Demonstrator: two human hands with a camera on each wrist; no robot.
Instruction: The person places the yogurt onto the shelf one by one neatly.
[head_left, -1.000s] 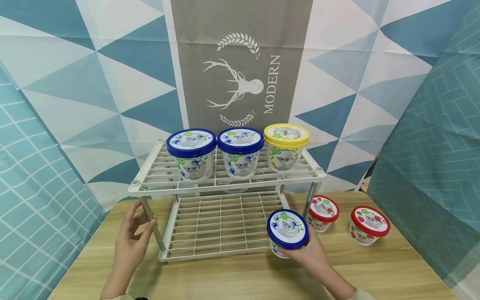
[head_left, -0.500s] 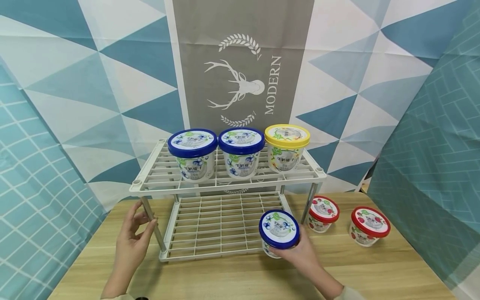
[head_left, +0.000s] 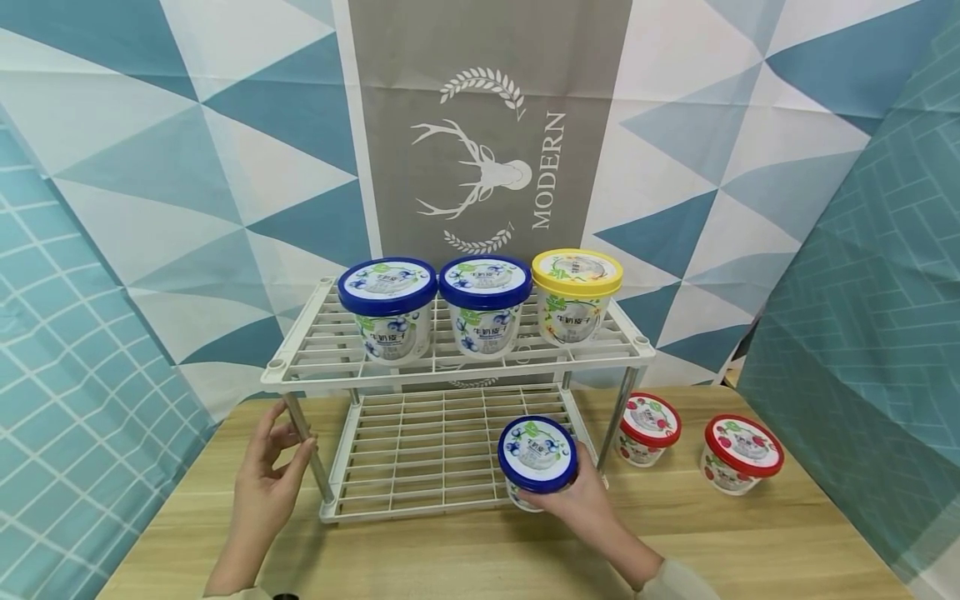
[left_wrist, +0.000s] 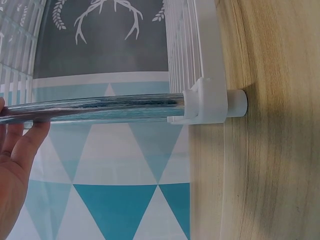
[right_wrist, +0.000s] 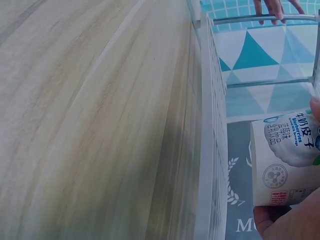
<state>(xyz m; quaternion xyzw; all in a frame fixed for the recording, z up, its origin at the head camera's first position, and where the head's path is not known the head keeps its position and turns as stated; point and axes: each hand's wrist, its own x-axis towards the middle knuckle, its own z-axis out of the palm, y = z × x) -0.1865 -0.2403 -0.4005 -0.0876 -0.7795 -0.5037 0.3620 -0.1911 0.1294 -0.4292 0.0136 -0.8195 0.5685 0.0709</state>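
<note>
My right hand [head_left: 585, 497] grips a paper tub with a blue lid [head_left: 537, 454], its side printed with "Blueberries". The tub [right_wrist: 287, 162] is upright, at the front right of the rack's lower shelf; in the right wrist view a gap shows between its base and the shelf bars. At the front left, my left hand [head_left: 272, 475] holds the metal post [left_wrist: 115, 107] of the white two-tier rack [head_left: 450, 379], thumb and fingers on either side of it. Two blue-lidded tubs [head_left: 387, 308] [head_left: 484, 304] and one yellow-lidded tub [head_left: 576, 296] stand in a row on the upper shelf.
Two red-lidded tubs [head_left: 648, 427] [head_left: 742, 452] stand on the wooden table [head_left: 420, 558] to the right of the rack. The rack's front right post [head_left: 618, 417] rises just beside the held tub. Behind the rack hangs a patterned cloth [head_left: 480, 150].
My right hand has carried the blue-lidded tub leftward, from near the front right post inward along the lower shelf's front. My left hand stays on its post.
</note>
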